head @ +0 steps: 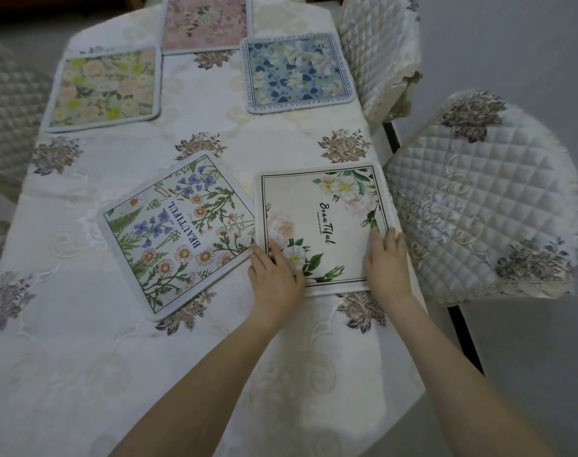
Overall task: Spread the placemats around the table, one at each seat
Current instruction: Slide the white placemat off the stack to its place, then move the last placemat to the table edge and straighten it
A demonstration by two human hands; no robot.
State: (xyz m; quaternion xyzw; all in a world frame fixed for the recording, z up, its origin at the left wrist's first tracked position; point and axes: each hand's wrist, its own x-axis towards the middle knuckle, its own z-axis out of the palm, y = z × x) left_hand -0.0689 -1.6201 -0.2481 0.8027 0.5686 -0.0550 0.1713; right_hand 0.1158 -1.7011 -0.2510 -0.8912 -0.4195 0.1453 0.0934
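Note:
Several square floral placemats lie on the table. A cream placemat with white flowers (324, 209) sits near the right edge. My left hand (274, 275) presses flat on its near left corner, and my right hand (388, 262) lies on its near right corner. Left of it a wildflower placemat (179, 232) lies turned at an angle, its corner touching the cream one. Farther back are a yellow-and-pink placemat (104, 89) on the left, a pink placemat (207, 23) at the far end and a blue placemat (296, 72) on the right.
A cream embroidered tablecloth (83, 374) covers the table. Two chairs with quilted covers stand on the right, one near (485, 206) and one far (380, 54). Another quilted chair (7, 103) stands on the left. Grey floor lies beyond the right edge.

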